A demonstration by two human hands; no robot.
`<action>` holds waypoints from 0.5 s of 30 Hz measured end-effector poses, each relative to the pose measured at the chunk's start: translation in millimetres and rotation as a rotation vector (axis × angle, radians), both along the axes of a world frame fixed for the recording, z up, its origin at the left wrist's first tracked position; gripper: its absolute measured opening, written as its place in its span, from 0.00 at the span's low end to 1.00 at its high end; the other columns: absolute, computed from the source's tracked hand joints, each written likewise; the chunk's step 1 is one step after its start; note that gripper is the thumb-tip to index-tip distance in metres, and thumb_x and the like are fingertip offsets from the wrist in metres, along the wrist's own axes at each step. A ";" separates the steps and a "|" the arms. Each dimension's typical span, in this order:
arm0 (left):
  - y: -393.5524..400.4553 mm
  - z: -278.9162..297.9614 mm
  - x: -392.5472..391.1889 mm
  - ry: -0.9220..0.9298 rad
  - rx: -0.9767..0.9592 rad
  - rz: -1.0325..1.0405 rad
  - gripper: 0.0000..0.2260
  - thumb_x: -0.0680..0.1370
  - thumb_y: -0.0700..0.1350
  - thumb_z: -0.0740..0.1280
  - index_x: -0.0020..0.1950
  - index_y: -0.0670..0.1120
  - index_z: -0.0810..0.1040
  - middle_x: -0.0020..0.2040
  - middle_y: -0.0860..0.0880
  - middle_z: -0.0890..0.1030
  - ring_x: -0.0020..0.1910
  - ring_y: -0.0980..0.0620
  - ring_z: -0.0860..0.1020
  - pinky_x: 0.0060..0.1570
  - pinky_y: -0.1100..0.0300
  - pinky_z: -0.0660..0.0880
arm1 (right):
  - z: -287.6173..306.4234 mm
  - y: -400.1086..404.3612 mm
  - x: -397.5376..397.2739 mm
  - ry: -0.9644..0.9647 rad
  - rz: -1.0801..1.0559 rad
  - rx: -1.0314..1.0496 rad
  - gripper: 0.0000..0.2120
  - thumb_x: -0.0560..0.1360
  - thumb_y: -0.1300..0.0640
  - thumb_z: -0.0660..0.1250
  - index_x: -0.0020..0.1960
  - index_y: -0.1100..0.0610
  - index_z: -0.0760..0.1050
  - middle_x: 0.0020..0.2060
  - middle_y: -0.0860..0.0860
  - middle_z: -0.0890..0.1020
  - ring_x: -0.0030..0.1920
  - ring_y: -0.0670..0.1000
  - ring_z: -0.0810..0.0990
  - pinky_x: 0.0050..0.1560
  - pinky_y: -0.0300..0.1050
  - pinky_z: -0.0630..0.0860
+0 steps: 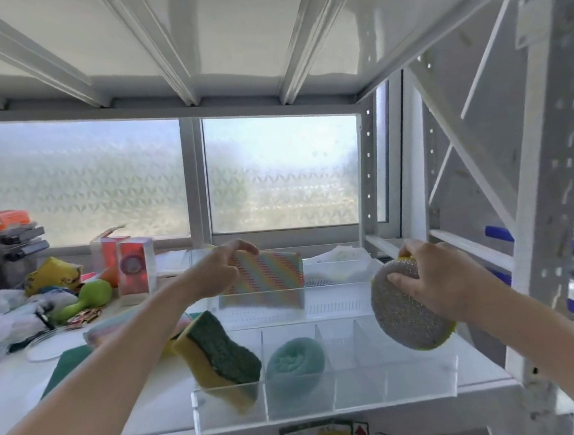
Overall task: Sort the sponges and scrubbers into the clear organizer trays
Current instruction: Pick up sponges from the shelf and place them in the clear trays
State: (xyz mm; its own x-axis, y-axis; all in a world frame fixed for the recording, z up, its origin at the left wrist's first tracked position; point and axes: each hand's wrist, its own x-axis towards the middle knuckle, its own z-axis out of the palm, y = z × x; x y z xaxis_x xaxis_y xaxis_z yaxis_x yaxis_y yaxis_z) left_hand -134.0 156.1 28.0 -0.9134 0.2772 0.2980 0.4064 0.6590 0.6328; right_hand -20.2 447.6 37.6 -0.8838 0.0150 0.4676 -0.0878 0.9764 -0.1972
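My left hand [219,269] pinches the top corner of a rainbow-striped flat sponge [266,279], thumb and fingers closed on its edge; its lower part stands inside the far clear tray [333,304], blurred behind the wall. My right hand [433,279] is wrapped over a round silver mesh scrubber [404,306] with a yellow underside, fingers spread across its top; it hangs above the right end of the near clear tray [327,396]. I cannot tell whether it touches the tray. In that tray's left compartment a yellow-and-green sponge [220,351] leans tilted, half out; the next one holds a teal round scrubber [295,362]. To the left, a heap of packages [54,290] on the white shelf [149,399] is too muddled to make out.
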 end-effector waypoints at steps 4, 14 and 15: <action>3.9 -2.8 -0.9 -0.047 -0.060 0.027 0.21 0.71 0.28 0.57 0.55 0.50 0.72 0.44 0.47 0.76 0.36 0.51 0.73 0.32 0.64 0.71 | -11.7 -5.2 -3.2 -0.081 -0.057 0.012 0.17 0.76 0.47 0.63 0.59 0.57 0.70 0.45 0.53 0.77 0.45 0.53 0.77 0.45 0.44 0.74; -0.1 -11.3 -0.9 0.036 -0.125 0.114 0.19 0.71 0.36 0.64 0.59 0.49 0.73 0.58 0.48 0.76 0.54 0.49 0.75 0.49 0.59 0.73 | -30.4 -14.4 -18.2 -0.210 -0.110 0.127 0.17 0.78 0.48 0.60 0.59 0.59 0.72 0.54 0.56 0.79 0.54 0.56 0.78 0.51 0.46 0.73; -0.9 -11.4 -1.4 0.041 -0.140 0.116 0.18 0.71 0.36 0.65 0.59 0.49 0.74 0.59 0.48 0.75 0.57 0.49 0.74 0.54 0.58 0.72 | -31.9 -14.8 -19.0 -0.224 -0.113 0.145 0.16 0.78 0.48 0.60 0.59 0.59 0.72 0.54 0.55 0.79 0.53 0.55 0.78 0.51 0.45 0.73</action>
